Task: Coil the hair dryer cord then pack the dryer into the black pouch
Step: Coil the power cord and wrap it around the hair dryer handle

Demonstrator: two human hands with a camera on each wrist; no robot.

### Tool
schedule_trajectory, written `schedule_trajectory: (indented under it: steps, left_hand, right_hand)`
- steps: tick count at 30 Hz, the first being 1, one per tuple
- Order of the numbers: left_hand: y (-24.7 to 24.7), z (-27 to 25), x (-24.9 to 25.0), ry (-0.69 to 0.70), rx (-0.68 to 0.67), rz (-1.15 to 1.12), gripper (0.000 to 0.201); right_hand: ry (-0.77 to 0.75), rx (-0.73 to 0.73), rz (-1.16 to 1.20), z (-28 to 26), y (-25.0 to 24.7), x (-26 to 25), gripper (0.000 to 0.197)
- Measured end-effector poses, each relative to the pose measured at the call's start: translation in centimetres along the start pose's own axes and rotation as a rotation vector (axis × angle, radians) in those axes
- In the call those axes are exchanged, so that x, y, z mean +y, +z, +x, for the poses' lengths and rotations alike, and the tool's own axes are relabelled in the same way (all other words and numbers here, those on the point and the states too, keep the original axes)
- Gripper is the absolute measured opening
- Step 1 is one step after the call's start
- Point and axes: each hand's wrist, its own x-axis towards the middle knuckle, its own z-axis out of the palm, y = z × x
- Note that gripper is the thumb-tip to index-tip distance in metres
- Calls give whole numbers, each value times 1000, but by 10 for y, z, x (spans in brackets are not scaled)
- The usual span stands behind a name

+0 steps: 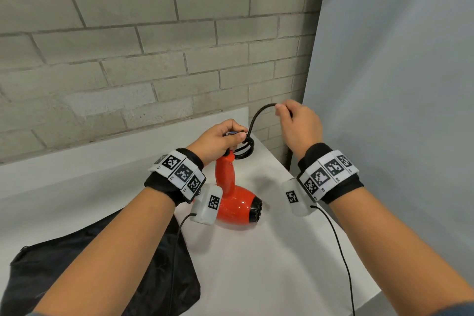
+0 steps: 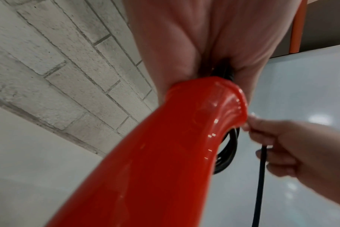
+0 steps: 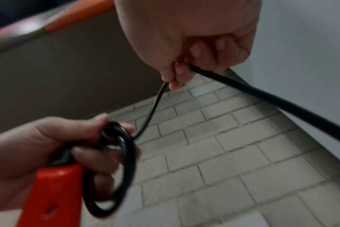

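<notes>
A red hair dryer (image 1: 234, 202) with a black nozzle stands on the white table (image 1: 269, 264), handle (image 2: 165, 153) pointing up. My left hand (image 1: 220, 140) grips the top of the handle and holds several small loops of the black cord (image 1: 243, 150) against it. The coil (image 3: 122, 169) hangs beside the handle (image 3: 52, 192). My right hand (image 1: 295, 120), up and to the right, pinches the cord (image 3: 262, 95) between thumb and fingertips; a curved stretch (image 1: 256, 118) runs from it down to the coil. The black pouch (image 1: 102, 277) lies flat at the lower left.
A grey brick wall (image 1: 128, 46) stands right behind the table. A pale panel (image 1: 397, 84) rises on the right, past the table's right edge (image 1: 333, 213). Thin sensor wires (image 1: 341, 251) hang from both wristbands.
</notes>
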Motion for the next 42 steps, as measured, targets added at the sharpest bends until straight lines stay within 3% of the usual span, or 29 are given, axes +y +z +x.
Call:
schedule_trajectory:
  steps: [3, 7, 10, 16, 22, 26, 33, 35, 37, 39, 42]
  left_hand:
    - [3, 0, 2, -12, 11, 23, 7]
    - [3, 2, 1, 15, 34, -24, 33]
    - [2, 2, -1, 69, 13, -46, 20]
    - [2, 4, -9, 109, 177, -103, 21]
    - [0, 6, -10, 68, 250, -192, 18]
    - [4, 7, -9, 70, 252, -214, 20]
    - [5, 8, -9, 50, 284, -219, 17]
    - [5, 7, -9, 47, 282, -224, 18]
    - [4, 6, -9, 48, 279, -219, 19]
    - [5, 6, -8, 49, 276, -214, 18]
    - [7, 6, -7, 48, 276, -208, 15]
  right_hand:
    - [-75, 33, 38, -3, -11, -27, 31]
    - [-150, 17, 147, -11, -18, -53, 28]
    - [-168, -42, 282, -16, -17, -65, 26]
    - [-52, -323, 792, -16, -9, -61, 25]
    - [33, -443, 874, -23, 9, -23, 26]
    - [142, -455, 628, -34, 24, 9, 17]
    - [323, -617, -233, -49, 41, 75, 29]
    - [328, -584, -312, -51, 38, 81, 30]
    - [287, -476, -230, -46, 33, 75, 28]
    - [232, -325, -16, -37, 27, 59, 21]
    - [140, -148, 344, -26, 13, 23, 27]
